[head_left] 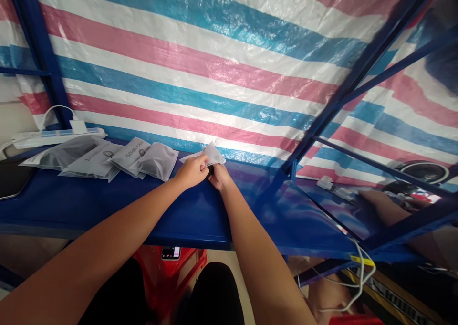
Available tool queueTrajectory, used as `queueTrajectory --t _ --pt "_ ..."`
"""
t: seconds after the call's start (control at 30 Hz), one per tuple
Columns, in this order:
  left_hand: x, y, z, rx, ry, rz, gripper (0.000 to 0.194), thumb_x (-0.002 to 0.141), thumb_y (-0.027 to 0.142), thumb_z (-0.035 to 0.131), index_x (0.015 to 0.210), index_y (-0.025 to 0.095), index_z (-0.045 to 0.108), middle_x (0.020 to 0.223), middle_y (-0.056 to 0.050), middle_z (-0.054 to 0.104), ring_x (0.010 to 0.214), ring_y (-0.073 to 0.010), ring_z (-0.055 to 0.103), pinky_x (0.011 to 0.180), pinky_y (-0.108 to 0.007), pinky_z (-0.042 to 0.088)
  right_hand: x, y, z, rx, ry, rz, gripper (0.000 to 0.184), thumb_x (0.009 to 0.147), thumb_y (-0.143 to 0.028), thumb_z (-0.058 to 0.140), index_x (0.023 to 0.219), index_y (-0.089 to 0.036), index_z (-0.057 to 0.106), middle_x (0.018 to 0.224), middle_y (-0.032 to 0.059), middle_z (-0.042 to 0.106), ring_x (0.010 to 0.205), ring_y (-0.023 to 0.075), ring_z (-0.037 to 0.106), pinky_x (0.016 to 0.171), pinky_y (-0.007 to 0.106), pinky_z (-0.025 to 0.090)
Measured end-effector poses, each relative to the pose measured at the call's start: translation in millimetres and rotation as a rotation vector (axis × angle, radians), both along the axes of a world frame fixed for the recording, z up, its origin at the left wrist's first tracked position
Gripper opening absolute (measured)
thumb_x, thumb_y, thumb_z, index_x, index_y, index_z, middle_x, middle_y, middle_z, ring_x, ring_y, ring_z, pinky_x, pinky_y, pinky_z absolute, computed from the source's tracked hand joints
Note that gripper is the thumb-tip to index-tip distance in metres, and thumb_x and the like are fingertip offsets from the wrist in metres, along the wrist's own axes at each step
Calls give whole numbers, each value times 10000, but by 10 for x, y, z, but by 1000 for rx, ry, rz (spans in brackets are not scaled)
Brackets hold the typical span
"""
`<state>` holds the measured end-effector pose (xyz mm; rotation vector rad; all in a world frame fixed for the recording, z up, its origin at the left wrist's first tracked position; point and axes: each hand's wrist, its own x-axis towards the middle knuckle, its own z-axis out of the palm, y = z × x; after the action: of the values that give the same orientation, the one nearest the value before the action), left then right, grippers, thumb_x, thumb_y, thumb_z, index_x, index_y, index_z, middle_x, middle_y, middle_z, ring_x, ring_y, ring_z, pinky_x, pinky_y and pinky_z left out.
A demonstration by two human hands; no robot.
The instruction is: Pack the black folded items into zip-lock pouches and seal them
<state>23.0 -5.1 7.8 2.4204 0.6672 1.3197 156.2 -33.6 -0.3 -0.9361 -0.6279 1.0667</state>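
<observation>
A striped tarp [214, 67] hangs behind a blue shelf [107, 205]. On the shelf's left part lie grey pouches [107, 160], overlapping, with a white power strip [53, 136] behind them. At the shelf's back edge, right of the pouches, the left hand [193, 171] and right hand [219, 177] meet, each pinching a small pale pouch [212, 154] between closed fingers

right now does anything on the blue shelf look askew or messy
Slightly. The grey plastic pouches lie fanned and overlapping at slanted angles on the blue metal shelf, not stacked square. Both hands, left hand and right hand, pinch a small translucent white pouch. Nothing looks spilled or torn.
</observation>
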Motion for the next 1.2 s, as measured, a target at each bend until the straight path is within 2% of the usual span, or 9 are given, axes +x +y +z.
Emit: queueTrajectory --t 0.17,0.37,0.43,0.57,0.73,0.83,0.93,1.07,1.2 --pt "12 -16 15 1 38 34 174 801 93 566 918 218 590 641 49 531 607 -143 522 602 -264 377 4 63 -43 39 50 -46 154 806 -94 578 902 -207 619 763 -12 706 732 156 688 659 246 601" --pt "-41 56 22 -27 226 261 66 845 197 577 899 208 615 718 -41 633 673 -226 608 611 -315 397 63 61 -11 -24 130 -164 146 799 -139 618 932 -199 622 837 19 718 804 178 700 683 280 613" --pt "-57 96 -3 -29 312 299 85 868 231 566 849 200 642 725 -73 654 688 -250 629 620 -329 412 86 53 3 -31 132 -171 140 802 -173 622 939 -200 619 853 22 715 806 179 695 662 279 609" --pt "-60 110 -33 9 390 258 192 891 249 544 741 200 655 720 -86 675 679 -244 644 611 -324 409 107 57 5 -24 92 -174 142 787 -200 614 929 -208 613 856 24 707 835 192 692 666 290 605" --pt "-11 -66 28 62 367 132 237 901 245 528 697 210 644 722 -82 688 691 -247 649 609 -328 389 66 55 -13 64 35 -265 237 747 -188 631 979 -231 608 841 11 700 867 211 691 701 316 602" --pt "22 -172 61 75 368 72 219 893 237 539 694 211 628 717 -74 684 679 -242 640 596 -328 363 20 33 -18 126 26 -226 254 760 -266 683 1000 -220 614 850 21 698 857 216 689 696 317 598" --pt "39 -207 64 87 365 56 201 882 228 546 692 210 610 721 -67 683 669 -234 629 584 -327 340 -2 11 -11 118 -22 -151 223 798 -336 699 963 -208 623 838 25 691 853 209 689 693 300 596" --pt "18 -162 71 101 328 148 205 885 246 551 693 210 614 712 -67 675 666 -230 617 588 -329 344 39 -7 17 -12 -47 -67 129 822 -241 666 936 -204 620 829 24 694 837 191 693 657 268 596" --pt "-25 -107 104 94 305 214 190 887 241 550 724 215 645 742 -71 684 711 -245 630 626 -340 387 82 -25 34 -118 -24 -38 176 832 -214 679 989 -194 603 910 37 720 818 174 696 652 270 607"
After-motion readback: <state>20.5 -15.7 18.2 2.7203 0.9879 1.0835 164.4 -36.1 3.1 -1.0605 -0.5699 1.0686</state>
